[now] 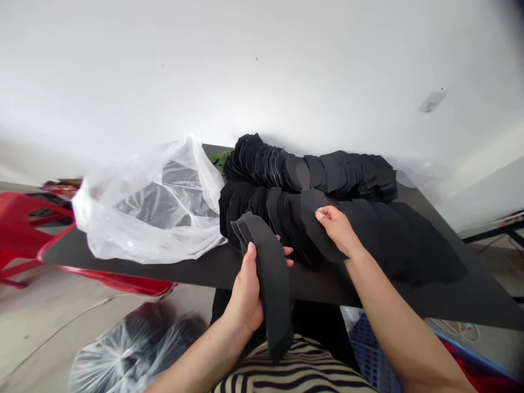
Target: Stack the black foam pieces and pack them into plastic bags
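My left hand (248, 292) is closed around a small stack of curved black fabric pieces (272, 284), held upright over the near edge of the black table (135, 261). My right hand (338, 226) rests with bent fingers on the front row of black fabric pieces (286, 215), pinching the edge of one piece. A second row of the same black pieces (327, 169) lies fanned out behind it, against the wall.
A crumpled clear plastic bag (151, 210) lies on the table's left half. Red plastic chairs (24, 229) stand to the left. On the floor below sit clear bags of dark material (131, 349) and a blue crate (370, 355).
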Demonstrator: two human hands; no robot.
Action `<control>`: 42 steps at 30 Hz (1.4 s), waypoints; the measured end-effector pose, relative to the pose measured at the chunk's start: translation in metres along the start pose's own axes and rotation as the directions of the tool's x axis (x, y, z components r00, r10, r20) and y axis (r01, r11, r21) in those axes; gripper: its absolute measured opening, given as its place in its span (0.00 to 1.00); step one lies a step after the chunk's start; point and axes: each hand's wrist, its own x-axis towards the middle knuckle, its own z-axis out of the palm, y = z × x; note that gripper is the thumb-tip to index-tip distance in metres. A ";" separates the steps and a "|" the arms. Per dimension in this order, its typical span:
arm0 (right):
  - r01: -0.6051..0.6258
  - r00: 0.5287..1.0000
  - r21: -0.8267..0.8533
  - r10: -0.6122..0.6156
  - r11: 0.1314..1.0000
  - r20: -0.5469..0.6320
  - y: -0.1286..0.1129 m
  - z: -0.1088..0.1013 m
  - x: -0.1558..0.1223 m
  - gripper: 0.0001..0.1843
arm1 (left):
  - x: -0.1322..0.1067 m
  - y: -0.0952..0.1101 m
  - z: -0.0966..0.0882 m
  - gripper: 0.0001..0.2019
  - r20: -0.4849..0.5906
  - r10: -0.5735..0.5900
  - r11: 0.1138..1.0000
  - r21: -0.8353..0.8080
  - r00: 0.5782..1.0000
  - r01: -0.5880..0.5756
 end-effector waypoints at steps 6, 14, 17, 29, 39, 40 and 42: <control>0.088 0.996 -0.231 -0.079 0.969 0.048 0.024 0.011 0.016 0.14 | -0.001 0.002 -0.003 0.30 0.007 -0.050 0.999 0.007 0.999 0.050; 0.263 0.965 -0.298 -0.256 0.917 0.065 -0.023 0.001 -0.030 0.15 | -0.007 0.003 -0.003 0.31 0.058 -0.030 0.998 -0.045 0.998 0.032; 0.393 0.920 -0.166 -0.388 0.905 0.062 -0.052 0.005 -0.076 0.14 | -0.008 -0.001 -0.002 0.29 0.065 -0.028 0.996 -0.081 0.997 0.034; 0.540 0.830 -0.252 -0.558 0.803 0.001 -0.070 0.025 -0.147 0.21 | -0.007 -0.025 0.003 0.23 -0.072 0.024 0.992 -0.119 0.997 -0.032; 0.225 0.898 0.456 -0.365 0.861 0.247 -0.081 0.015 -0.167 0.18 | -0.013 -0.025 0.016 0.25 -0.003 0.068 0.997 -0.037 0.998 -0.068; 0.235 0.897 0.451 -0.371 0.861 0.241 -0.080 0.017 -0.168 0.17 | -0.013 -0.025 0.016 0.23 -0.016 0.095 0.995 -0.032 0.995 -0.095; 0.225 0.921 0.396 -0.327 0.890 0.213 -0.079 0.023 -0.169 0.18 | -0.013 -0.028 0.013 0.20 -0.053 0.140 0.989 -0.043 0.989 -0.143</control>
